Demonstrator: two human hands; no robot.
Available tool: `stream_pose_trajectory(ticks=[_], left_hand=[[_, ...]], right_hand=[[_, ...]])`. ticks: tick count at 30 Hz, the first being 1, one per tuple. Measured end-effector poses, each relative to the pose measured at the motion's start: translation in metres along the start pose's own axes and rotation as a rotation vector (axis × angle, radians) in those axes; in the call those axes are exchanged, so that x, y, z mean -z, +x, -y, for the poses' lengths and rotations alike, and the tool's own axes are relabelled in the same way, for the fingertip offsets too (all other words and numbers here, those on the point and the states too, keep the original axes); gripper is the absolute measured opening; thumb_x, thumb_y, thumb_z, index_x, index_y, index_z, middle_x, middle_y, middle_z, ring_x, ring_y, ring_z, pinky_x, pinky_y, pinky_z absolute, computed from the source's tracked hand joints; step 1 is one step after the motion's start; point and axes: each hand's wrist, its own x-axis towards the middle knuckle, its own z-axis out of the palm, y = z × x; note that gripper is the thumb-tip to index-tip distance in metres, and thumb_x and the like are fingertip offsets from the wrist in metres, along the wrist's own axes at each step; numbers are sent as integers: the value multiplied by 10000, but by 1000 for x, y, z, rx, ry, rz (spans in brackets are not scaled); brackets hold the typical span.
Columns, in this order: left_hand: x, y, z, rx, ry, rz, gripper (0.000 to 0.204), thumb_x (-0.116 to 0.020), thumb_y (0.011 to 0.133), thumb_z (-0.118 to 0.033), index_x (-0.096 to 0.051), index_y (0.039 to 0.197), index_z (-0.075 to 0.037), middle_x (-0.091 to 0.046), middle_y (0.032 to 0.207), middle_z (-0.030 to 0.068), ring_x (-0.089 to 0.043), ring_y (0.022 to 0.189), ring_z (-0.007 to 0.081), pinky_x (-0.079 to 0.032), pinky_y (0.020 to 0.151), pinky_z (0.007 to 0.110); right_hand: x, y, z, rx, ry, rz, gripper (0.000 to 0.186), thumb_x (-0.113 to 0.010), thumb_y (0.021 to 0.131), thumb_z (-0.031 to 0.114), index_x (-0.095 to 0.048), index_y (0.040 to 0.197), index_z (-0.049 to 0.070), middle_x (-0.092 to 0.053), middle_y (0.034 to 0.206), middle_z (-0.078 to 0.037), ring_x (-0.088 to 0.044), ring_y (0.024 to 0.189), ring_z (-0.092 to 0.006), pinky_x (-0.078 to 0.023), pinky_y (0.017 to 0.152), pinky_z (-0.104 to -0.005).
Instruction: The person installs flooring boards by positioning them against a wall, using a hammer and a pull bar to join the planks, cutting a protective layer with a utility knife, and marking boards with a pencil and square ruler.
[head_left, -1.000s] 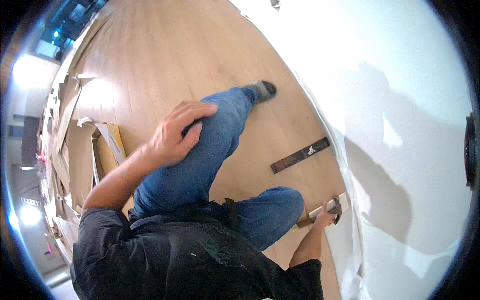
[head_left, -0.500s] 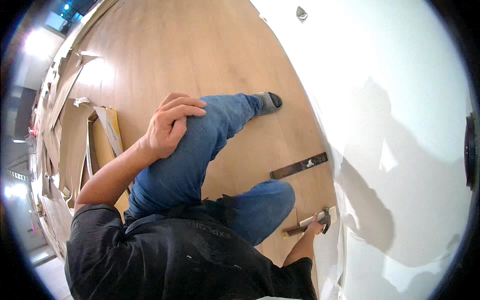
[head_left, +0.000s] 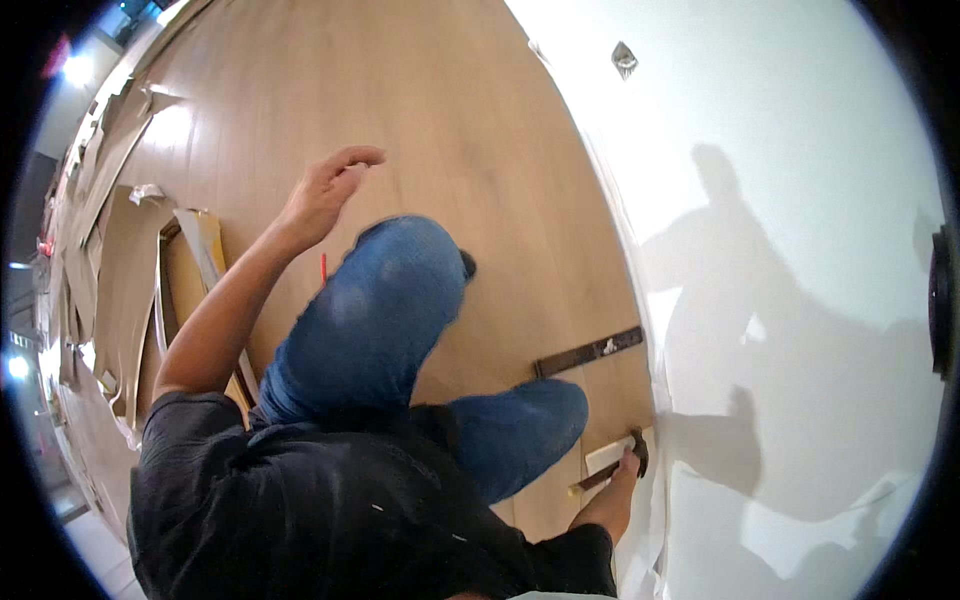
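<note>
1. Broadly, the light-brown wood-plank floor [head_left: 470,110] fills the upper middle of the frame, and its right edge meets the smooth white wall [head_left: 790,140] in a long curve.
2. A wide stretch of planks lies between the left hand [head_left: 330,188] and that edge; at lower right the space narrows, with the right hand [head_left: 627,467] near the wall, beyond the knee in blue denim jeans [head_left: 375,290].
3. The right hand is wrapped round the dark-headed claw hammer [head_left: 597,479], at the lower right of the frame; a flat, pale oblong block [head_left: 607,455] lies just beside its handle.
4. Half a second ago the left hand rested on the raised knee; now it is off it, over the floor, fingers bent and gap narrow. Whether they pinch anything, I cannot tell.
5. The socked foot, plain earlier, is now mostly hidden behind that knee, and a thin red object [head_left: 323,269] shows beside the leg.
6. A dark, flat, straight bar [head_left: 590,352] lies right of centre, one end near the wall.
7. At left, a long yellow-and-tan cardboard carton [head_left: 203,240] shows a tan inside; its contents are unclear.
</note>
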Motion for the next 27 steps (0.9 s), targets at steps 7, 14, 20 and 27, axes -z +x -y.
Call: stream_pose_trajectory(ticks=[7,14,20,27], left_hand=[[-65,168,210,222,595,275,589,-506,1040,-392,-422,1534,-82,-398,1599,197,-382,1477,355,-308,1215,459],[-166,260,353,118,733,-24,639,-508,1010,-346,-357,1580,-98,-269,1678,149,-225,1560,322,-187,1276,485],[-174,269,363,105,663,-96,622,-534,898,-212,-490,1514,-139,-321,1663,112,-248,1553,306,-188,1280,478],[-173,269,375,94,680,-112,632,-530,865,-207,-502,1493,-136,-337,1651,108,-269,1541,302,-197,1276,482]], right_hand=[[-52,-112,24,-208,-262,-208,250,-623,999,163,-662,1164,-20,-638,806,-97,-637,715,-247,-522,660,-418],[-45,-234,102,-584,-860,-209,177,-728,936,179,-643,937,23,-577,633,-99,-585,521,-240,-489,500,-406],[-45,-293,203,-820,-1176,-18,314,-771,904,312,-661,838,26,-612,651,-57,-577,531,-193,-461,506,-391],[-86,-274,298,-500,-1096,102,291,-758,903,227,-609,1038,17,-593,679,-75,-567,533,-208,-463,479,-397]])
